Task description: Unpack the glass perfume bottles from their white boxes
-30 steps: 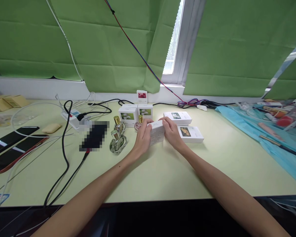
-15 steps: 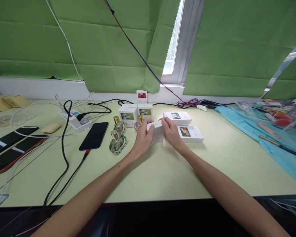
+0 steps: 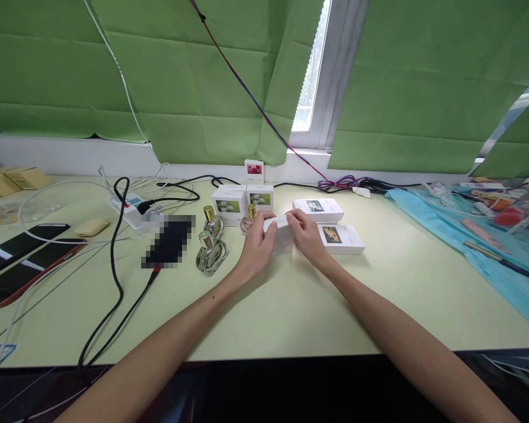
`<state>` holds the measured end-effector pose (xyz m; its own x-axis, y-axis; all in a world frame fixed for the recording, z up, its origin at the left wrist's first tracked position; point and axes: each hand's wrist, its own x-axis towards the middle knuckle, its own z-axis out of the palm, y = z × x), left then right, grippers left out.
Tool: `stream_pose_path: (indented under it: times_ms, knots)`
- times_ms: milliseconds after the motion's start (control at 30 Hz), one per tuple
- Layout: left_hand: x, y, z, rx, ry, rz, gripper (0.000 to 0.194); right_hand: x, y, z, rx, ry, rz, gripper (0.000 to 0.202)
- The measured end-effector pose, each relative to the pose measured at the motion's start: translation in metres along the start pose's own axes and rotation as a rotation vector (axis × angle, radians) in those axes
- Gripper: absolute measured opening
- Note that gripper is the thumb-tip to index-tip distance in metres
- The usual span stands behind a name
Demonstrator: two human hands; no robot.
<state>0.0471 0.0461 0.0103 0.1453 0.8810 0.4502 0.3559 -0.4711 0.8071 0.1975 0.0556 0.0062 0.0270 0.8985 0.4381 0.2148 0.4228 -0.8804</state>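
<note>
Knocked bottle: my left hand (image 3: 256, 247) is just beside the gold-capped bottle (image 3: 248, 222) behind it; a sideways swing of my knuckles could tip it.
Crushed carton: the white box (image 3: 282, 239) looks like thin card, I judge, so squeezing too hard with my thumbs could dent or crease its top edge.
Slipped grip: if one of my hands let go early, the box could twist or drop.
Bumped neighbour: my right hand (image 3: 308, 236) is close to the flat orange-flower box (image 3: 341, 239); a wrist drift could shove it.
Box facing: grey small print towards me and the front edge of the worktop (image 3: 264, 320), narrow face up.
Long axis: seemingly left to right, roughly along the front edge; my fingers hide the ends, so I can't be sure.
Box place: mid-worktop, well in from both side edges; touching down or lifted, I can't tell.
My hands: both pinching the box between thumbs and fingers, one each side.
</note>
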Motion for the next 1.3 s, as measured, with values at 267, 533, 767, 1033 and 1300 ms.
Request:
stream_pose_path:
  times_ms: [267, 533, 767, 1033, 1300]
  knots:
    - [-0.001, -0.0008, -0.0002, -0.011, -0.017, -0.015, 0.023, -0.0003, -0.0026, 0.0003, -0.089, 0.015, -0.01, 0.029]
    - [0.0, -0.0036, 0.0003, 0.021, -0.011, 0.045, 0.023, -0.0011, -0.0038, -0.0006, -0.086, -0.004, -0.013, 0.031]
    - [0.0014, -0.0087, 0.0025, 0.032, -0.017, 0.096, 0.03, -0.0012, -0.001, -0.0009, -0.062, -0.012, -0.014, 0.033]
    - [-0.0002, -0.0075, 0.0026, 0.05, -0.022, 0.113, 0.03, -0.0018, -0.0016, -0.0011, -0.046, -0.014, -0.006, 0.033]
    - [-0.0016, -0.0084, 0.0032, 0.125, -0.014, 0.165, 0.038, -0.0014, -0.001, -0.0016, -0.051, 0.009, -0.004, 0.032]
